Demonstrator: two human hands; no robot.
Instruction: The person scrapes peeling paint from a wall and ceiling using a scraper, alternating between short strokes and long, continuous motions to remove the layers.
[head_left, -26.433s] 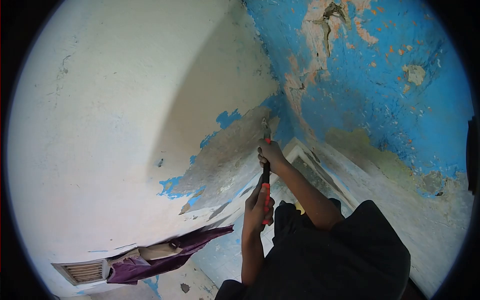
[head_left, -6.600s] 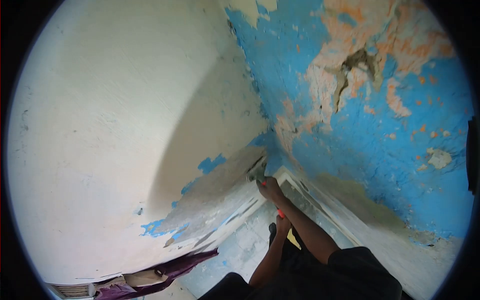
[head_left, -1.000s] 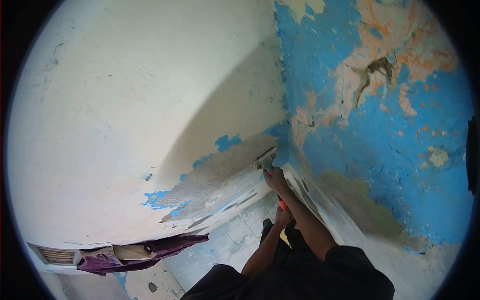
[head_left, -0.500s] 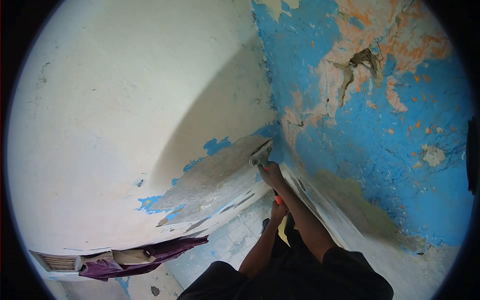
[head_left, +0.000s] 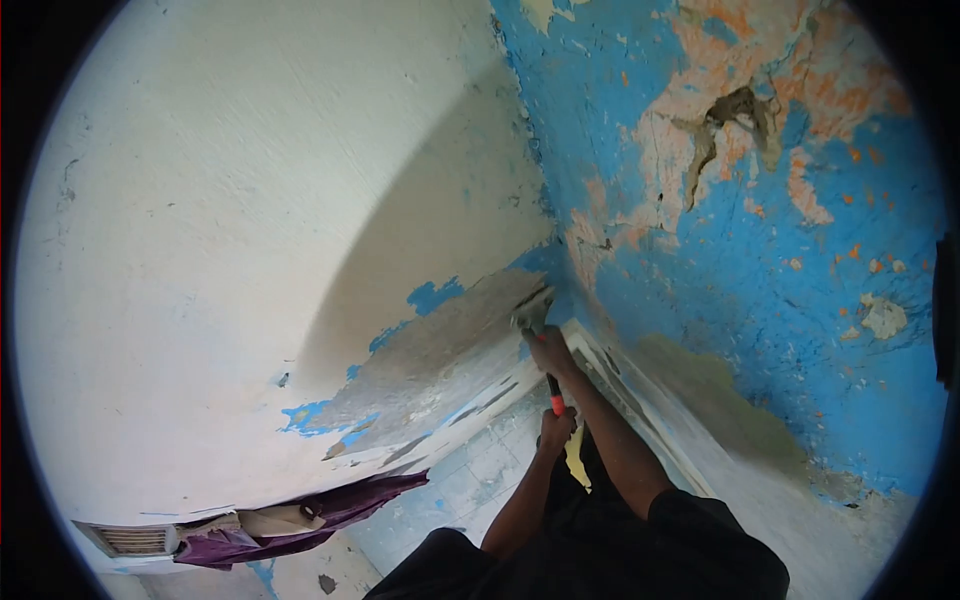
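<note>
My right hand (head_left: 549, 352) is closed round the upper part of a long-handled scraper, just below its metal head (head_left: 532, 309). Lower down, my left hand (head_left: 557, 426) grips the end of the black and red handle (head_left: 556, 396). The scraper head is at the grey bare patch (head_left: 440, 350) on the white wall (head_left: 220, 220), close to the corner with the blue wall (head_left: 680, 280). Blue paint edges the grey patch. Whether the blade touches the wall is hard to tell.
The blue wall has peeled orange areas and a deep hole (head_left: 735, 105). At the lower left are a vent grille (head_left: 135, 541) and purple cloth (head_left: 215, 547). Pale floor tiles (head_left: 475, 470) lie below my hands.
The scraper head and my right hand have shifted slightly right and down in view, and the head looks turned more edge-on. The camera view has also moved a little.
</note>
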